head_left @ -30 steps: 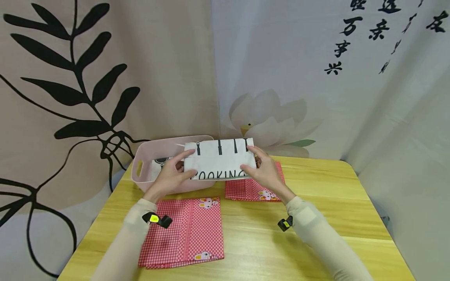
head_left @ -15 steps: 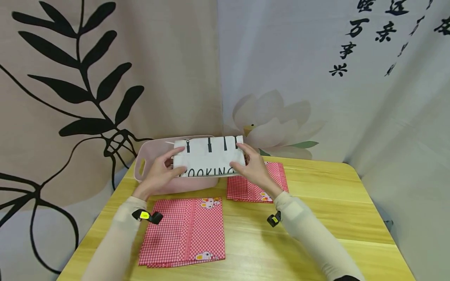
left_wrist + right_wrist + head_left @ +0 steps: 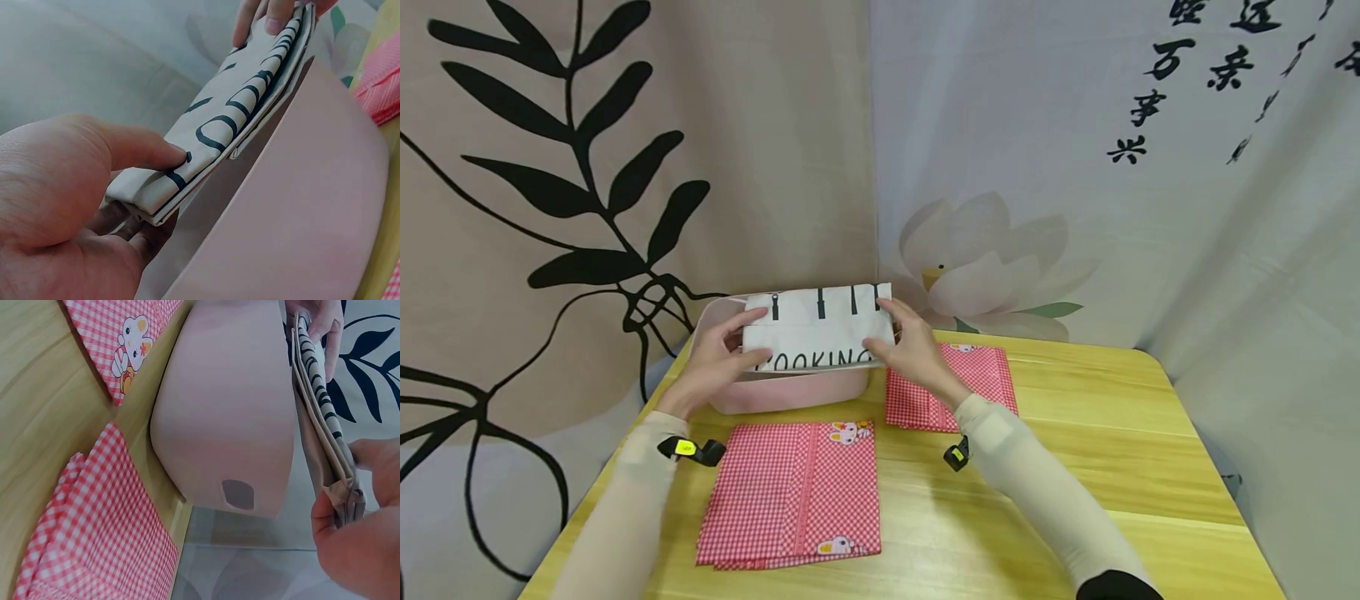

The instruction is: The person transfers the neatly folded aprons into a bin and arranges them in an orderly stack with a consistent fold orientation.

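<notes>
A folded white cloth [image 3: 820, 329] with black lettering and dark stripes is held level above a pink bin [image 3: 805, 392]. My left hand [image 3: 718, 358] pinches its left end, thumb on top and fingers beneath, as the left wrist view shows on the cloth [image 3: 212, 125]. At the other end my right hand [image 3: 913, 346] grips it the same way; in the right wrist view the folded layers [image 3: 325, 431] show edge-on between thumb and fingers. The cloth hides most of the bin's opening.
A folded red-checked cloth [image 3: 797, 492] with rabbit prints lies on the wooden table [image 3: 1075, 467] in front of the bin. Another red-checked cloth [image 3: 951, 387] lies right of the bin, partly behind my right arm. Printed curtains [image 3: 775, 150] hang behind the table.
Both hands have carried the white cloth leftward, from over the bin's right side to over its middle. The red-checked cloths stay where they were.
</notes>
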Demonstrator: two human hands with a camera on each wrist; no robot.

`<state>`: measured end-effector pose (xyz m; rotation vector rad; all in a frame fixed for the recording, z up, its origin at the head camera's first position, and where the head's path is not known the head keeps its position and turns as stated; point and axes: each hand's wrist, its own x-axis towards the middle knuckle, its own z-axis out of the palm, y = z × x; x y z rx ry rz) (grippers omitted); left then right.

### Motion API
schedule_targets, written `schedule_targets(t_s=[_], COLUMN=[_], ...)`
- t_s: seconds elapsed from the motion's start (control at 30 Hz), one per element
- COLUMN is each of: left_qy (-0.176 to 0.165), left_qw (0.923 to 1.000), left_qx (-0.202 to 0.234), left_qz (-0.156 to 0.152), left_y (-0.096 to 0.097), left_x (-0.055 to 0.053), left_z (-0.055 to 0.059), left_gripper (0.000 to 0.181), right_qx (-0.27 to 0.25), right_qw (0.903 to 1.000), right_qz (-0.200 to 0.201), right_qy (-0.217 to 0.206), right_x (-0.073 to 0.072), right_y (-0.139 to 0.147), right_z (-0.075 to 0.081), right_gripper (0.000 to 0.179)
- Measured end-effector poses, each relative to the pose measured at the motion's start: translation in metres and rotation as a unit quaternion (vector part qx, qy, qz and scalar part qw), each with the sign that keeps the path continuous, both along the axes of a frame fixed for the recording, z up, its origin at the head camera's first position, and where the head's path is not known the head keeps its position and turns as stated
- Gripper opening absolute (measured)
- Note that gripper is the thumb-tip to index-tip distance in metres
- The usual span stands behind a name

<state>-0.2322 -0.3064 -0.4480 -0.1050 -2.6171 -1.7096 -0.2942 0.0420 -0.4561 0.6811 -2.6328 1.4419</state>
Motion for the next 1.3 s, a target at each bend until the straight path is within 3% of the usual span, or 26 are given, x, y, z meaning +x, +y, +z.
schedule_targets(t_s=[0.63,1.07,1.3], left_qy=[-0.009,-0.013,-0.019], left_qw=[0.9988,0.9959,0.9939], left_qx=[-0.045,-0.085,-0.105], left_qz=[0.017,0.028,0.028], left_y=[-0.034,-0.044,-0.049], left_x=[-0.009,-0.012,-0.014], left_z=[-0.005,-0.008,-0.010], left_gripper=[0.078,0.081,0.083], right_qx=[0.041,0.069,0.092], right_qw=[0.9988,0.9971,0.9950], right_qz=[0.025,0.030,0.039], right_qy=[0.003,-0.013,-0.002], right_x=[-0.014,-0.020,-0.023], right_y=[-0.039,-0.057,-0.063], right_z=[0.006,0.002,-0.001], right_gripper=[0.080,0.080,0.080])
